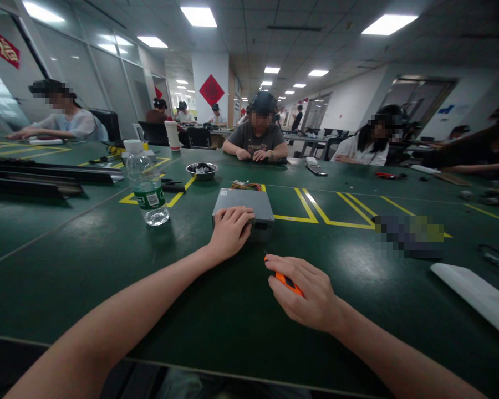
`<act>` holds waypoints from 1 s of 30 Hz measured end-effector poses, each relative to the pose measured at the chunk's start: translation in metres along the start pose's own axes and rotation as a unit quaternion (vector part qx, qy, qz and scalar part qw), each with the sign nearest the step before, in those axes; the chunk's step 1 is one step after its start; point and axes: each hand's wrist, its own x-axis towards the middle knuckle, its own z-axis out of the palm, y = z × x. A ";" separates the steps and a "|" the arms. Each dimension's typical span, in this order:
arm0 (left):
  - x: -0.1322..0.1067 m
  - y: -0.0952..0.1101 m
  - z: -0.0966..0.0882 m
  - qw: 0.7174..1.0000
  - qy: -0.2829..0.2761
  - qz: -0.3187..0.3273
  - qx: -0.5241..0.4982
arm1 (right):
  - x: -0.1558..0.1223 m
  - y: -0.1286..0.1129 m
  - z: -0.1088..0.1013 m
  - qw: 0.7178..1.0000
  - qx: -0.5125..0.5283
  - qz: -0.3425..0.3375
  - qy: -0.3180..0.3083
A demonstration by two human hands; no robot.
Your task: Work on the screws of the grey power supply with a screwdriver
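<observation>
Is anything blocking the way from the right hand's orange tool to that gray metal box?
Nothing visible stands between the orange tool in the right hand and the gray metal box; the left hand covers part of it.

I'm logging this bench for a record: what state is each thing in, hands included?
Left hand: resting on the metal box
Right hand: closed around the orange-handled tool
Metal box: lying on the table, cables behind it
Orange-handled tool: held, tip toward the box
Bottle: upright, fill level unclear
Bowl: holding small dark parts
White cup: upright
</observation>
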 end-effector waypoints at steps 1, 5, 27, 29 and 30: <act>0.000 -0.001 0.000 1.000 -0.001 0.004 0.000 | -0.001 0.002 -0.002 1.000 -0.001 0.001 0.008; -0.003 -0.004 0.000 1.000 -0.004 0.026 0.000 | -0.005 0.010 -0.008 0.999 -0.023 0.017 0.018; -0.019 0.011 0.001 0.986 -0.137 0.098 0.015 | -0.009 0.020 -0.006 0.998 -0.044 0.043 0.024; -0.019 0.012 0.001 0.985 -0.144 0.096 0.016 | -0.009 0.020 -0.007 0.998 -0.044 0.041 0.025; -0.019 0.012 0.001 0.984 -0.147 0.096 0.017 | -0.009 0.020 -0.006 0.998 -0.044 0.042 0.023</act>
